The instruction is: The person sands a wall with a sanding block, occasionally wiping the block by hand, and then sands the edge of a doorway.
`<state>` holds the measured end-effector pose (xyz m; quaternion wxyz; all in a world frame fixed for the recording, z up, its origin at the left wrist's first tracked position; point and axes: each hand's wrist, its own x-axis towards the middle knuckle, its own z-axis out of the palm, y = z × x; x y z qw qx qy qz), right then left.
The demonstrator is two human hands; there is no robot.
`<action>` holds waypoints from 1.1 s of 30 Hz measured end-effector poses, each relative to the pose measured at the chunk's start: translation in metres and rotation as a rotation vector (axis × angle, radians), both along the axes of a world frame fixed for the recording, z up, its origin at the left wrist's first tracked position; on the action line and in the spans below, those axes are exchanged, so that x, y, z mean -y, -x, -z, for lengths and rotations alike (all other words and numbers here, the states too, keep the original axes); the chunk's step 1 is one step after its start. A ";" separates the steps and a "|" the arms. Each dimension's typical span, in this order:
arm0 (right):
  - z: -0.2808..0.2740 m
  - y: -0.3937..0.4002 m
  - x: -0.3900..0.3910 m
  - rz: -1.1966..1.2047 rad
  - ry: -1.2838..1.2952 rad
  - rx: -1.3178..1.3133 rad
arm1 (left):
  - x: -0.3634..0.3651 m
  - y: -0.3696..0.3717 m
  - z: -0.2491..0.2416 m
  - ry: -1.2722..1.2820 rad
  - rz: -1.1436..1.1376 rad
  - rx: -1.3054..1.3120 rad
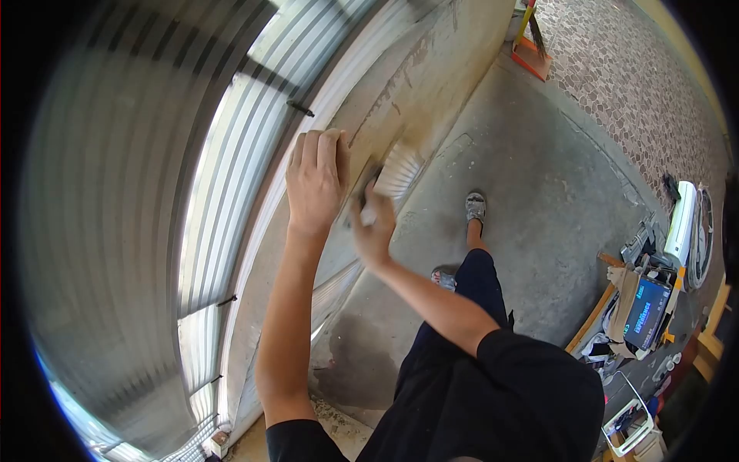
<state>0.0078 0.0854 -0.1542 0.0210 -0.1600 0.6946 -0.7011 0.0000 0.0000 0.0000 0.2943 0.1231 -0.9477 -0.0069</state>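
Brush | right hand: fingers clasping it | left hand: fingers together | orange dustpan, broom above

ok so the brush is pretty motion-blurred, pale ribbed-looking bristles fanned out, darker bit near the grip, slanted in the right hand just beside the stained wall

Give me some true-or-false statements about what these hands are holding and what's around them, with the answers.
1. The right hand holds a pale, brush-like object. True.
2. The left hand grips a hammer. False: no tool shows in the left hand.
3. An orange dustpan is beside the patterned floor. True.
4. Both feet are bare. False: they wear footwear.
5. The person wears a black top. True.
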 end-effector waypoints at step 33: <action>-0.041 -0.062 -0.093 -0.943 0.089 0.951 | -0.203 -0.182 0.110 -1.610 -0.820 -1.011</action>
